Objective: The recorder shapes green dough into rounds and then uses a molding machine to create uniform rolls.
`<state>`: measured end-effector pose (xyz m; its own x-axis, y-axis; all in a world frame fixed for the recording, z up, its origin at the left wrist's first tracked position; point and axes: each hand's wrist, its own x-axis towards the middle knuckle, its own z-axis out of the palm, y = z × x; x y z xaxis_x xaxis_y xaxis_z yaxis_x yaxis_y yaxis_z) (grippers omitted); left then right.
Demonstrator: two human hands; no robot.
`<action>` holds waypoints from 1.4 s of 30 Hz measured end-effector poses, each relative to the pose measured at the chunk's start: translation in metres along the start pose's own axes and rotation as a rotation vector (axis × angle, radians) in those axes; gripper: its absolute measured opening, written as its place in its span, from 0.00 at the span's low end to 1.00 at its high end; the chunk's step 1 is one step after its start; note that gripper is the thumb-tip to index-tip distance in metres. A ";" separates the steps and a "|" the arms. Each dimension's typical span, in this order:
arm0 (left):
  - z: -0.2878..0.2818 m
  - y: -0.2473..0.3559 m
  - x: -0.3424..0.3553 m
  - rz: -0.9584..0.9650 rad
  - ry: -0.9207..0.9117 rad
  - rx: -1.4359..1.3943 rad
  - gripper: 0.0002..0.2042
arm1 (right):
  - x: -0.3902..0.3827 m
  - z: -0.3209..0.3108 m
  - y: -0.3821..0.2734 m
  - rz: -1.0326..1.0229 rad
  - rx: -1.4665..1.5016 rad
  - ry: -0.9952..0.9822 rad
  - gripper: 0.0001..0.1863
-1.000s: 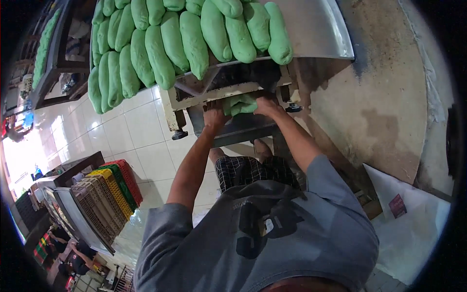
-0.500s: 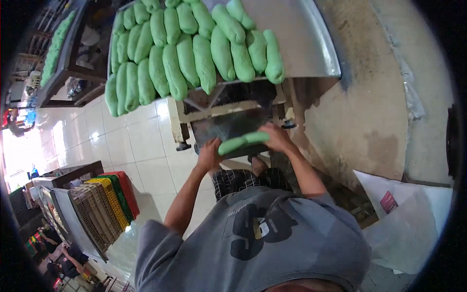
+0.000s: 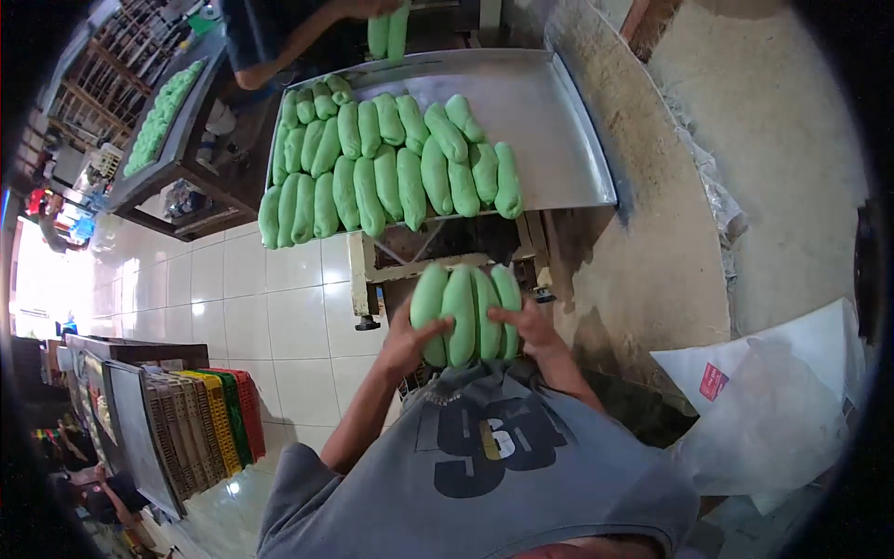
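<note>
Both hands, left hand (image 3: 407, 343) and right hand (image 3: 533, 328), clamp four soft green dough logs (image 3: 466, 312) below the steel tray's (image 3: 559, 121) near edge; even, gentle support should prevent sagging.

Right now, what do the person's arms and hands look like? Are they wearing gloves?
No gloves: the left hand and right hand are bare, with no rings or watch showing. Both forearms are bare too. Short grey sleeves belong to a grey T-shirt with a dark print.

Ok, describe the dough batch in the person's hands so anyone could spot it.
Find the steel tray lined with green dough logs. Just below its near edge, the held dough batch sits between the left hand and right hand, the only logs off the tray.
</note>
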<state>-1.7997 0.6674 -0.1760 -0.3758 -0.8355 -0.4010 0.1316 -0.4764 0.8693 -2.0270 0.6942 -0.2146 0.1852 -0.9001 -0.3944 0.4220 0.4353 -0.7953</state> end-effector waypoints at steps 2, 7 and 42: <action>-0.003 0.045 0.020 0.068 -0.002 -0.002 0.32 | 0.015 0.015 -0.049 -0.025 -0.186 0.055 0.27; -0.026 0.207 0.127 0.211 -0.430 -0.352 0.31 | 0.118 0.054 -0.214 -0.209 0.011 -0.259 0.31; -0.112 -0.207 0.055 -0.060 0.087 0.365 0.26 | 0.039 -0.120 0.171 0.387 -0.438 0.219 0.38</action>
<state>-1.7453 0.6896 -0.4103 -0.2913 -0.8365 -0.4642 -0.2294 -0.4100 0.8828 -2.0543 0.7354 -0.4217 0.0456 -0.6711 -0.7399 -0.0505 0.7382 -0.6727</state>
